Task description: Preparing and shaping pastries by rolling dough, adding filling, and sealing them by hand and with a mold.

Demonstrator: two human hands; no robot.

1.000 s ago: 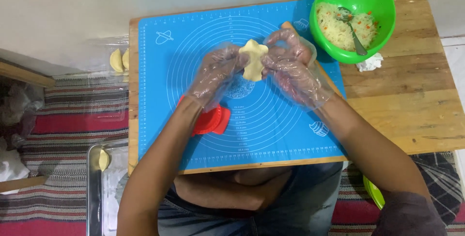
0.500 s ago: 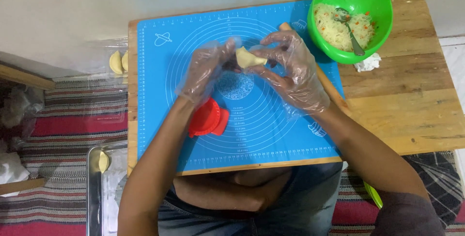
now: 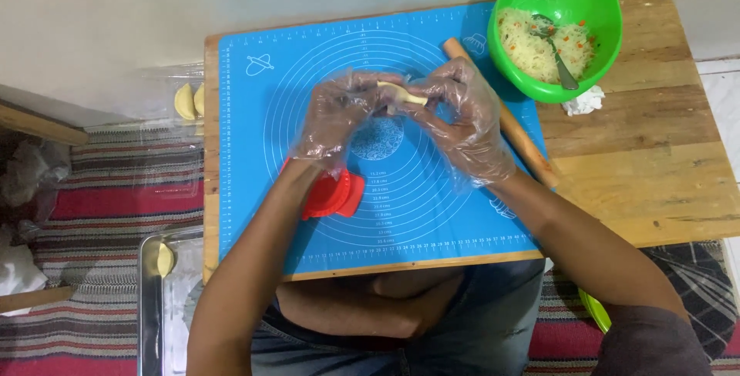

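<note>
Dough sits pinched between our two hands: a small folded dumpling (image 3: 402,95), pale yellow. Our left hand (image 3: 333,118) and our right hand (image 3: 461,118) wear thin clear plastic gloves, and they are close together, both squeezing the dumpling with the fingertips. We hold it up just above the blue baking mat (image 3: 254,152), near the middle of its round rings.

We see a green bowl (image 3: 597,33) at the far right of the wooden table (image 3: 655,152). It holds pale shredded filling (image 3: 532,44) with small orange bits, and a metal spoon (image 3: 556,50) lies in it. A crumpled white tissue (image 3: 583,101) lies just beside the bowl.

A wooden rolling pin (image 3: 518,133) lies on the mat, partly under our right hand. A red dumpling press (image 3: 335,195) lies on the mat under our left wrist.

Off the table on the left, a metal tray (image 3: 146,299) holds one folded dumpling (image 3: 164,259). Farther up, two more dumplings (image 3: 189,101) lie on clear plastic.
</note>
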